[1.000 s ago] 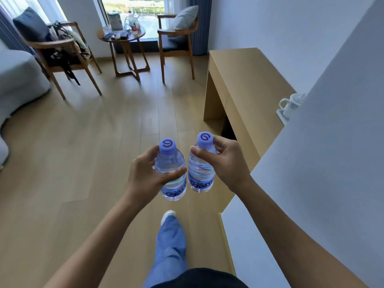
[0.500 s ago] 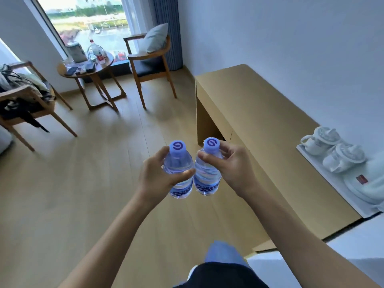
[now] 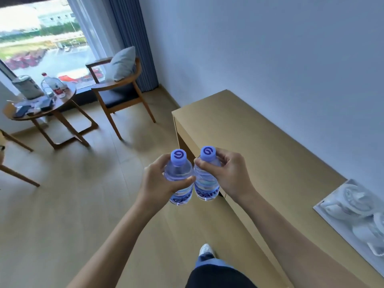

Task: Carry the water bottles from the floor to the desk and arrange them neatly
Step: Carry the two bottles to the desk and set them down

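I hold two clear water bottles with purple caps upright in front of me, side by side and touching. My left hand (image 3: 158, 181) grips the left bottle (image 3: 179, 171) around its shoulder. My right hand (image 3: 228, 175) grips the right bottle (image 3: 206, 183) just below its cap. Both bottles hang in the air over the wooden floor, just left of the front edge of the long light-wood desk (image 3: 259, 142), which runs along the wall on the right.
A white tray (image 3: 324, 213) with white cups sits on the desk's near right end. A wooden armchair (image 3: 118, 90) with a cushion and a round side table (image 3: 41, 109) holding small items stand by the window. My foot (image 3: 205, 249) is on the floor below.
The view has swung right and closer to the desk, and more of its top now shows. Both hands keep their grip on the bottles, still held together in front of me.
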`<state>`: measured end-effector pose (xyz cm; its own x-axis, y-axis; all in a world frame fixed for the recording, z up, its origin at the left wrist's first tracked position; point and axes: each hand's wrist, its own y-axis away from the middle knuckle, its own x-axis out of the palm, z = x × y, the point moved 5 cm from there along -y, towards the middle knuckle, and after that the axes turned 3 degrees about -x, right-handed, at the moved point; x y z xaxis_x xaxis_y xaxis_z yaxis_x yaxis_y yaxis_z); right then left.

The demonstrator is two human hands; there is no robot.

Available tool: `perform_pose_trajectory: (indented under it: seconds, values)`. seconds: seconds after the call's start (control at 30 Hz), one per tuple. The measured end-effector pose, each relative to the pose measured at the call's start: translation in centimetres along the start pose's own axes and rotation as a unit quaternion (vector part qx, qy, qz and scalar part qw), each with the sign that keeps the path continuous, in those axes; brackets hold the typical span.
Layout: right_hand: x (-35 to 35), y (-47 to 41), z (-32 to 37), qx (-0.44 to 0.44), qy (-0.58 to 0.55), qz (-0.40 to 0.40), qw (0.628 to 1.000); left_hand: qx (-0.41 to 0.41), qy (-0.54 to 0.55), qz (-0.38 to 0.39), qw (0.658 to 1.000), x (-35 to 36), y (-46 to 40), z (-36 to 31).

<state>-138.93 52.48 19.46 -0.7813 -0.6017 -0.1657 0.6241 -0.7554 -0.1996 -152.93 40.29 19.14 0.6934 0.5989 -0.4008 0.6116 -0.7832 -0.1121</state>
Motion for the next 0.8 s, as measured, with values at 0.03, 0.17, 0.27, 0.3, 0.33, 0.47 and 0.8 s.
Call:
perform_pose_trajectory:
  seconds: [0.03,0.17,0.27,0.3,0.33,0.47,0.8]
  values:
    - [-0.4,-1.8,-0.2,-0.002,0.001,-0.006,1.000,0.006,-0.003,0.008,1.000,0.4,-2.1,-0.3]
    - [-2.2,-7.6,-1.0,0.001,0.008,-0.033,0.999,0.017,0.005,0.037,0.999,1.9,-9.3,-0.9]
    - [-3.4,-11.0,-2.0,0.010,0.013,-0.065,0.998,0.017,0.018,0.047,0.999,3.4,-13.9,-0.8]
    - [-3.8,-12.0,-2.5,0.013,0.015,-0.077,0.997,0.019,0.019,0.053,0.998,3.9,-15.3,-0.8]
    - [-4.2,-13.0,-3.0,0.017,0.019,-0.088,0.996,0.021,0.020,0.061,0.998,4.6,-16.7,-0.7]
    - [-5.7,-16.8,-5.2,0.038,0.036,-0.117,0.992,0.020,0.025,0.106,0.994,7.0,-22.1,0.0]
    - [-8.4,-29.5,-11.2,0.083,0.050,-0.255,0.962,0.053,0.008,0.269,0.962,14.0,-40.4,2.4]
